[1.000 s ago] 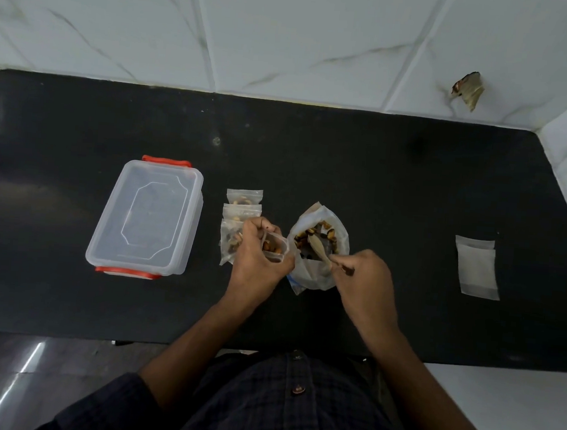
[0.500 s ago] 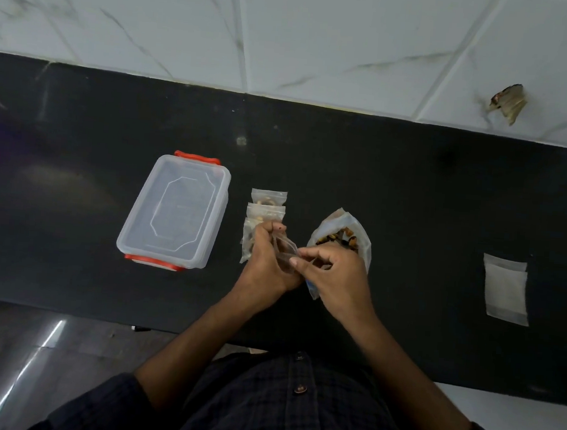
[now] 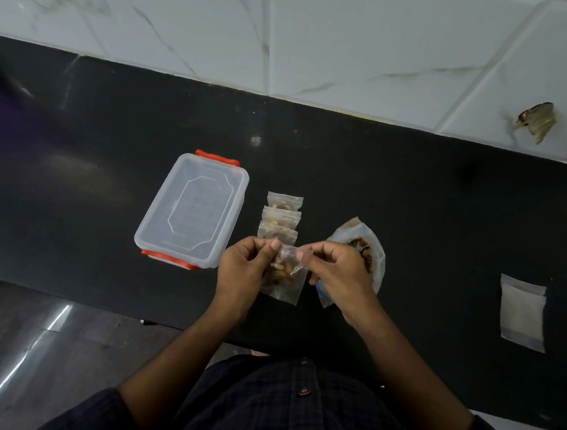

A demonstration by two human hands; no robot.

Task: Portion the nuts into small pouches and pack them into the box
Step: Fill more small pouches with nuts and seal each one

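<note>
A small clear pouch with nuts in it hangs between my hands above the black counter. My left hand pinches its top left corner and my right hand pinches its top right. Three filled pouches lie overlapped in a row just behind. The big open bag of nuts sits under and behind my right hand, partly hidden. The clear box with red clips stands to the left with its lid on.
A stack of unfilled pouches lies flat at the right of the counter. A white tiled wall runs along the back. The counter's front edge is close to my body, with grey floor below at the left.
My right hand has left the spoon in the big bag and come over to the pouch. Both hands now hold the pouch by its top edge, lower and nearer me.
</note>
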